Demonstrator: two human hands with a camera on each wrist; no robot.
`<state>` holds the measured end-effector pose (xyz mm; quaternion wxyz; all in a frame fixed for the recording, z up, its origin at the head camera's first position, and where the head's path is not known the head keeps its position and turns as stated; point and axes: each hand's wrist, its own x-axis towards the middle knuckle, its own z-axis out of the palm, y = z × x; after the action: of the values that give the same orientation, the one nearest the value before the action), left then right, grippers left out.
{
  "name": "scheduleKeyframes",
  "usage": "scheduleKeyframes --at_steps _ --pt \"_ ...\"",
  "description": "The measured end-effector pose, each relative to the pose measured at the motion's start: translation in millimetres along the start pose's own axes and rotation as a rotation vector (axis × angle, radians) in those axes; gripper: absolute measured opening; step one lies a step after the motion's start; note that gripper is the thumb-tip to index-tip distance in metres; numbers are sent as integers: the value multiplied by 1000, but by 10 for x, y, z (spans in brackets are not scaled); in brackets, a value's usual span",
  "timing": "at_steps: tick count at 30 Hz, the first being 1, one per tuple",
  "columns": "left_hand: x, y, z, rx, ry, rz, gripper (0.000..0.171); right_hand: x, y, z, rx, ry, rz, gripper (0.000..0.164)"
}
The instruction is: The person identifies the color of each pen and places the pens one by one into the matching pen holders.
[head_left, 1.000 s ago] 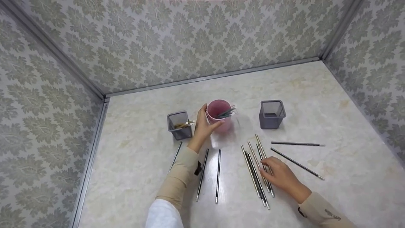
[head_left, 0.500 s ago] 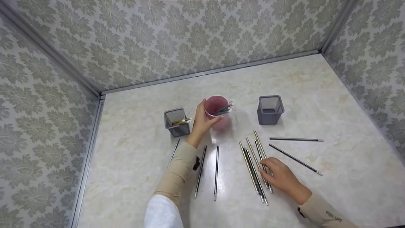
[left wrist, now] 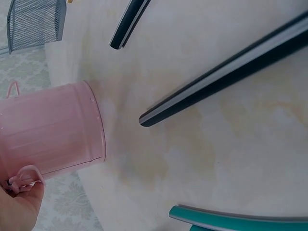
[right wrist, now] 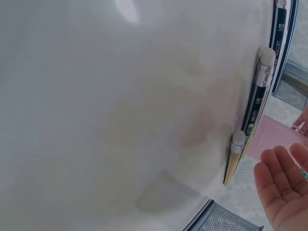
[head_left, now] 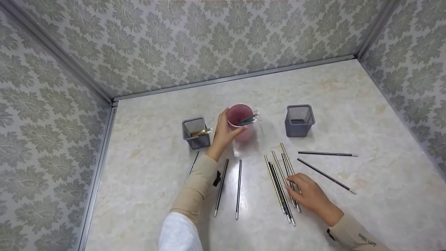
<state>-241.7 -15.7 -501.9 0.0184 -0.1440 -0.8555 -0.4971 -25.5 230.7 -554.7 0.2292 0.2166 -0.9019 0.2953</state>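
My left hand (head_left: 224, 132) grips a pink bucket (head_left: 244, 136) by its rim, thumb at the front and fingers on the left side. In the left wrist view the thumb lies at the ear of the bucket (left wrist: 53, 130). Several dark pencils with pale ends (head_left: 248, 120) lean inside it. My right hand (head_left: 308, 193) is low over a bundle of pencils (head_left: 278, 190), gold and dark striped, with eraser ends toward me. Its fingers are loosely bent, thumb apart. The right wrist view shows the bare palm (right wrist: 286, 197) beside eraser-tipped pencils (right wrist: 255, 96).
Left of the bucket stands a grey mesh holder (head_left: 198, 141) with yellowish pencils in it. Another mesh holder (head_left: 299, 129) stands to the right. Single dark pencils (head_left: 238, 190) lie near my left forearm, and two more pencils (head_left: 327, 153) lie at right. Patterned walls (head_left: 223, 45) border the table.
The camera view has shifted slightly. Both hands stay where they were, the left on the bucket and the right over the pencils.
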Motion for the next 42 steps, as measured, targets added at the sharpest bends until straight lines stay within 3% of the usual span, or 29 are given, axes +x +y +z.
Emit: scheduleKeyframes --at_steps 15,21,27,33,42 --pt "-11 -29 72 -14 -20 -15 93 -78 22 -76 -2 11 20 26" --pt "22 7 21 9 -48 -32 95 -84 81 -139 20 50 50 26" --pt "27 23 -68 38 -30 -31 94 -29 147 -193 8 29 60 25" --pt "8 12 -11 59 -47 -14 94 -28 158 -261 -12 25 79 25" --pt "1 45 -26 88 -72 -31 94 120 90 -168 -20 -17 16 21"
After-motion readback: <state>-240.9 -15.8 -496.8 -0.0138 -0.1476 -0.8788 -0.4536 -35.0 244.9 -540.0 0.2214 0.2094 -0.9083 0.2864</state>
